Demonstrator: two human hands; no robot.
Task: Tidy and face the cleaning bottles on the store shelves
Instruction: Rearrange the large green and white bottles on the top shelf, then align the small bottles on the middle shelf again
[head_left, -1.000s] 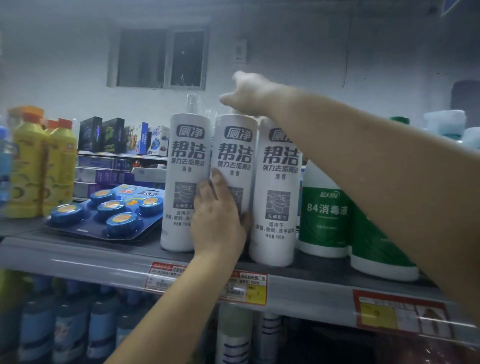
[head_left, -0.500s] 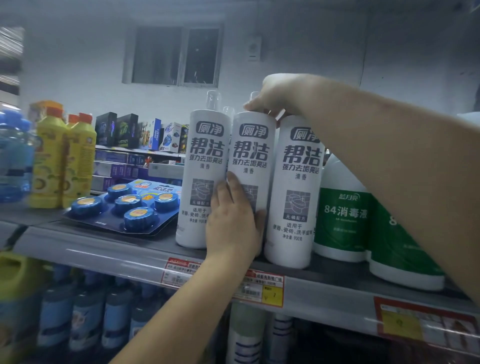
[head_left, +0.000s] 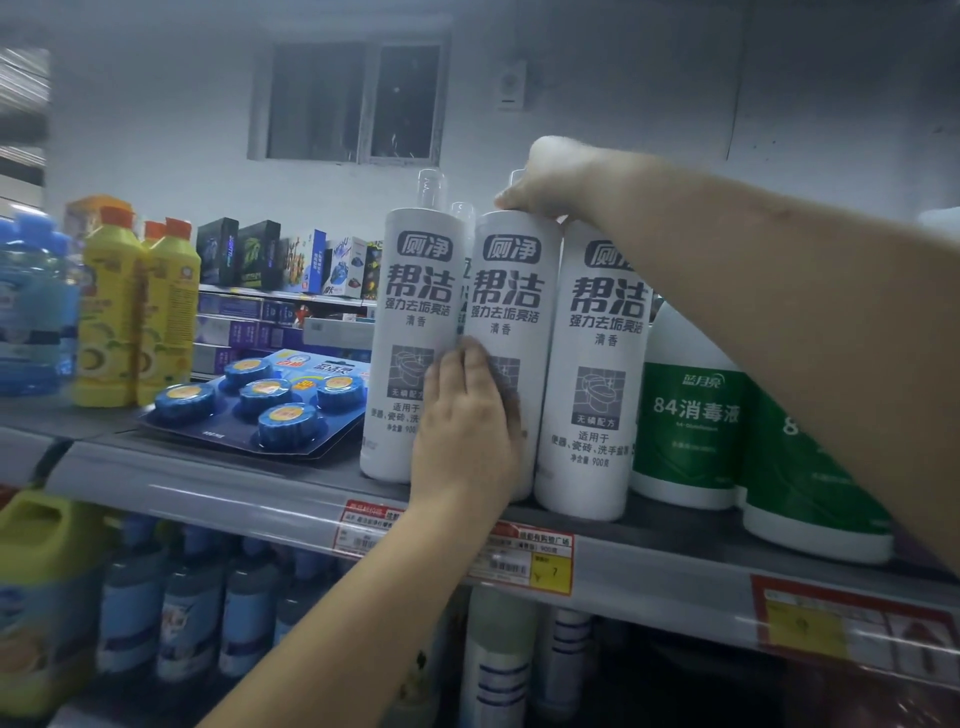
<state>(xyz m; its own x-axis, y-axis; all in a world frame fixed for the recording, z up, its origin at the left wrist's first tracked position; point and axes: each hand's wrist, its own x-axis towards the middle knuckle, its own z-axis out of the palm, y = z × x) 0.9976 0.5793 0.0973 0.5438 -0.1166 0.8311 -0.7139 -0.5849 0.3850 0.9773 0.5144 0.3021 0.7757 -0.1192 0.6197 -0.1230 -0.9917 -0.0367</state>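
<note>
Left hand (head_left: 470, 421) lay flat against lower front of middle white toilet-cleaner bottle (head_left: 511, 322), centre frame, fingers straight and together, pressing not gripping; likely steadying the base while the bottle was turned or nudged into line. Right hand (head_left: 550, 179) reached in from the right edge, upper centre, fingers curled down over that bottle's top, pinching at the cap or neck; cap itself hidden under the hand. Judged step: squaring this bottle so its label faced out, top hand steering, bottom hand bracing.

Middle bottle stood upright near the front lip of the grey shelf (head_left: 208, 478), touching left white bottle (head_left: 415, 332) and just beside right white bottle (head_left: 597, 364); all three labels already roughly front-facing, so the row looked close to done. More clear caps visible behind them, second row.

Right of these, lower right: green-label 84 disinfectant jugs (head_left: 691, 410), partly hidden by the forearm. Left centre: blister card of blue toilet-block pucks (head_left: 265, 400) lying flat. Far left: yellow bottles (head_left: 135, 312), orange caps, then blue bottles at the frame edge. Red-yellow price tag (head_left: 524, 558) on shelf edge below the hand. Lower shelf dark, bottles blurred
</note>
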